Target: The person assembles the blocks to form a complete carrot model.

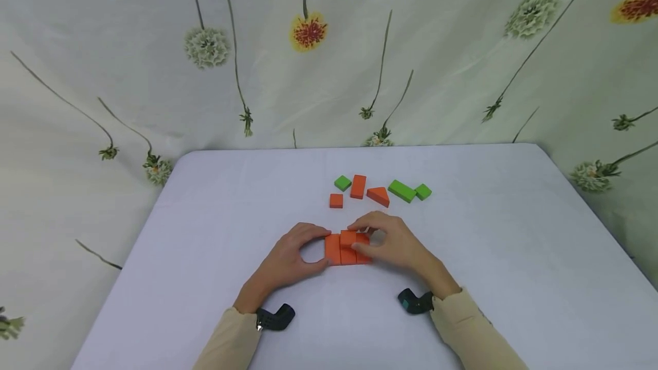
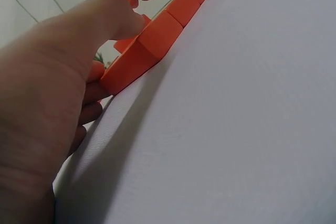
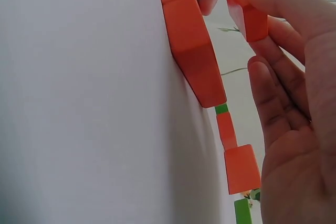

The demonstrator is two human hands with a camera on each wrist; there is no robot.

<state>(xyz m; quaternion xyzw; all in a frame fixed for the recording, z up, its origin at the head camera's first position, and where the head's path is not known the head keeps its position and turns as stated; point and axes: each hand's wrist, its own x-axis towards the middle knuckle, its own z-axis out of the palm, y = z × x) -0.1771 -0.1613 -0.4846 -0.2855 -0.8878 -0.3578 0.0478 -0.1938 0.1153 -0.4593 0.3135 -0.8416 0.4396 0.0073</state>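
Note:
Three orange blocks lie side by side in a row on the white table, the leftmost block [image 1: 332,251] nearest my left hand [image 1: 290,257]. That hand holds this block at its near and far ends, thumb in front and fingers behind. Over the middle of the row, my right hand [image 1: 396,241] pinches a smaller orange block [image 3: 247,11] between thumb and fingers. A gap shows between the pinched block and the row [image 3: 191,45] in the right wrist view. In the left wrist view, my left thumb [image 2: 134,22] lies along the row's top edge.
Behind the row lie a small orange block [image 1: 336,201], an upright-lying orange rectangle [image 1: 358,186], an orange triangle [image 1: 378,196], a long green block [image 1: 401,190] and two small green blocks [image 1: 342,183]. A flower-printed cloth [image 1: 452,73] hangs beyond the table's far edge.

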